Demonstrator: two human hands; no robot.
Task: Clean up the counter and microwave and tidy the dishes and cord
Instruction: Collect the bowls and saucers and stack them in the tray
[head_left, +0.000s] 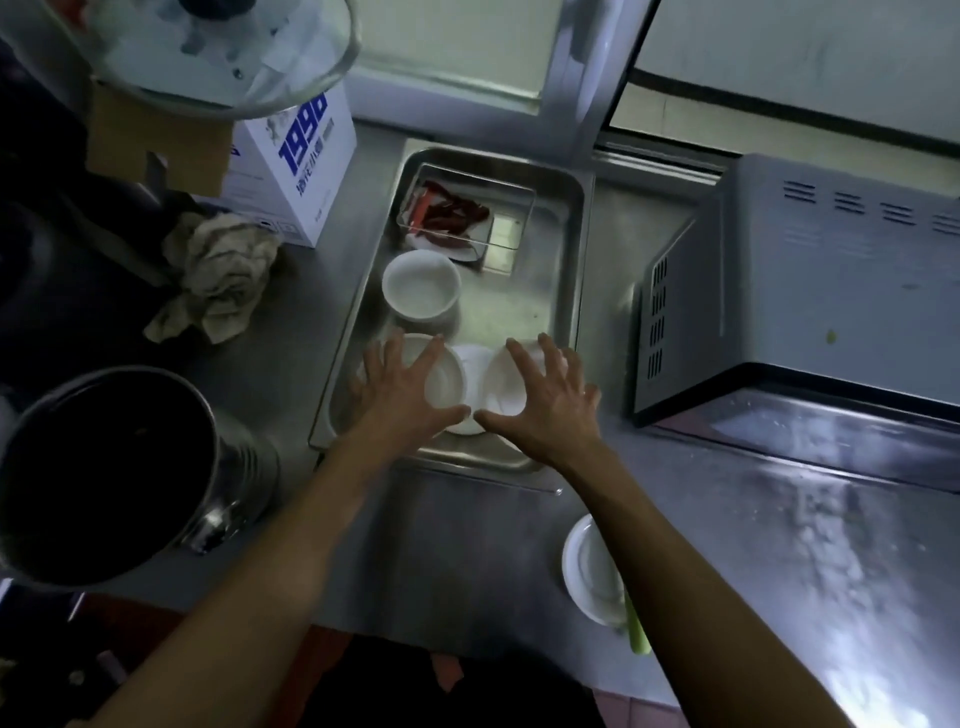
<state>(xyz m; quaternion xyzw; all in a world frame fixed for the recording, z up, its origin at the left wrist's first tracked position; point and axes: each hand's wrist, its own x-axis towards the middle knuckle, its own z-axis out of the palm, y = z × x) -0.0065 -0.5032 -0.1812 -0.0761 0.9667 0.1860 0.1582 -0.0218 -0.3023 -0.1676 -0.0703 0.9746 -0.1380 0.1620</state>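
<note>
A steel tray (566, 249) on the counter holds white dishes. My left hand (402, 392) is spread with straight fingers over a white bowl (447, 387) at the tray's near end. My right hand (545, 402) is spread the same way over a second white bowl (506, 384) beside it. A small white plate (470, 428) lies under and between the two bowls. Another white bowl (422, 283) stands further back in the tray. Behind it is a clear box of dried red chillies (457, 213). The microwave (810, 291) sits to the right.
A white plate (589, 571) with a green stalk (639, 631) lies near the counter's front edge. A crumpled rag (218, 275), a white carton (298, 171) and a dark steel pot (104, 467) stand on the left. A glass lid (218, 52) is at top left.
</note>
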